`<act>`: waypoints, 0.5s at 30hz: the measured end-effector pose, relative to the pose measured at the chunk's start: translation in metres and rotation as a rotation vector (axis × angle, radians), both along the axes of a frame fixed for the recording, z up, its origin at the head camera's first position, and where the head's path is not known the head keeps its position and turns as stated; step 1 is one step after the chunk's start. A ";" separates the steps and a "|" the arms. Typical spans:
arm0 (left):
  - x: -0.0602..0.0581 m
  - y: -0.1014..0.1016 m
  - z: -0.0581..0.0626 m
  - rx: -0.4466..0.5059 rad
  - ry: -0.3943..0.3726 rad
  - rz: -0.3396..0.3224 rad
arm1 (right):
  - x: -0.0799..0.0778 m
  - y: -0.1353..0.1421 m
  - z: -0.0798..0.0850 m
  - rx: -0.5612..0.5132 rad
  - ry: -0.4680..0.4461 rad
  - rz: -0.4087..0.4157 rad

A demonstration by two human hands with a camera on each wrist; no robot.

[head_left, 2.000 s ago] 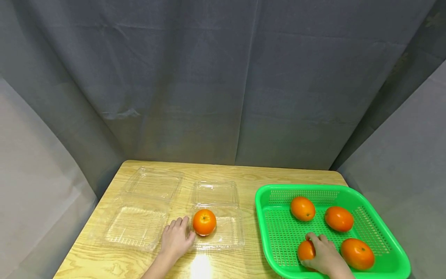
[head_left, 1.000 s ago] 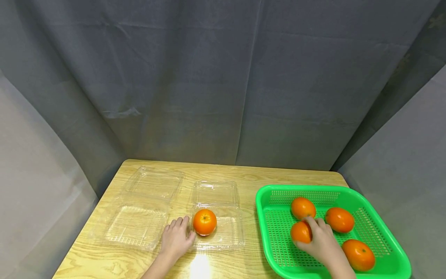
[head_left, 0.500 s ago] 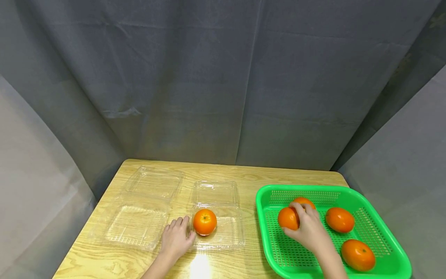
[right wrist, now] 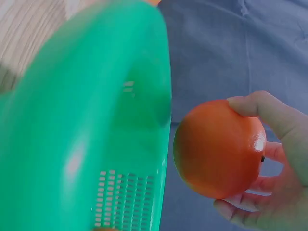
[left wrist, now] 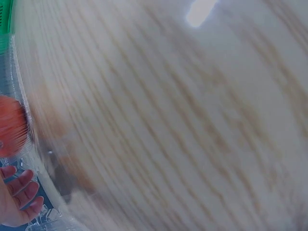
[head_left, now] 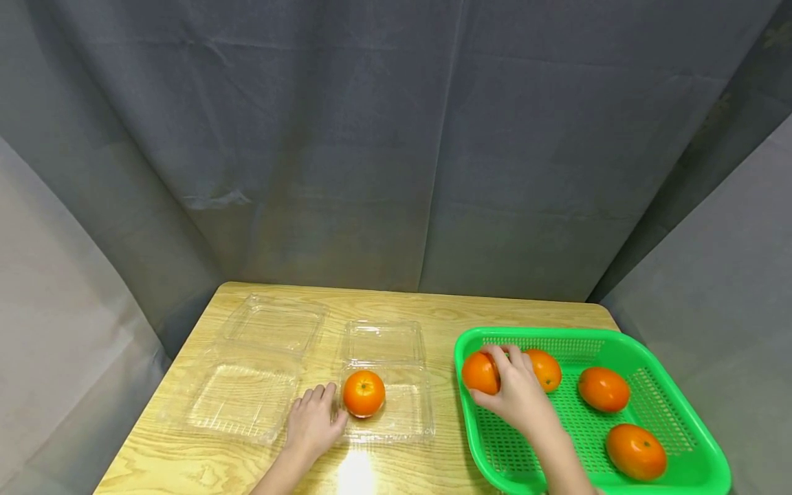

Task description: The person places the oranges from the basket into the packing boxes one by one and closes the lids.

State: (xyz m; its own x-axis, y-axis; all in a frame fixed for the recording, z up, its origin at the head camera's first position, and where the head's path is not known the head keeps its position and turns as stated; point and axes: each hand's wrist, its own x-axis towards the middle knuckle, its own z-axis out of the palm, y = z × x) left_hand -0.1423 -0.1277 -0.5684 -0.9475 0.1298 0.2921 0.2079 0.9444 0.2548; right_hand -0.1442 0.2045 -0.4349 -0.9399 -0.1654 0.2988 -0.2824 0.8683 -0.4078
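My right hand grips an orange near the left rim of the green basket. In the right wrist view, thumb and fingers curl round that orange, beside the basket wall. Three more oranges lie in the basket, one of them partly behind the hand. My left hand rests with fingers loosely extended at the left edge of a lidded clear plastic box, its lid folded back. One orange sits in the left half of that box, close to the left thumb.
A second, larger clear plastic box lies with its lid folded back at the left of the wooden table. Grey curtains stand behind the table and along both sides.
My right hand has lifted an orange from the front of the basket and carried it left and back toward the basket's left rim. My left hand has stayed in place.
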 end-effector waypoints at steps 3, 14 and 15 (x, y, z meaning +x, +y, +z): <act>0.000 0.000 0.000 0.000 0.000 -0.001 | -0.002 -0.007 0.000 -0.008 0.003 0.016; 0.000 0.000 0.000 0.012 -0.016 0.009 | -0.006 -0.038 -0.006 0.013 0.018 0.090; 0.000 0.001 0.000 0.015 -0.019 0.011 | -0.006 -0.040 -0.007 0.020 0.018 0.097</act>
State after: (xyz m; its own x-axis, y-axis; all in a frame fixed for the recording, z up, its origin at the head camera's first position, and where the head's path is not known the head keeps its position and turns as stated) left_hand -0.1421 -0.1270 -0.5680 -0.9542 0.1150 0.2761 0.1925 0.9426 0.2728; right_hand -0.1500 0.1643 -0.4420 -0.9134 -0.2619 0.3115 -0.3732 0.8444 -0.3843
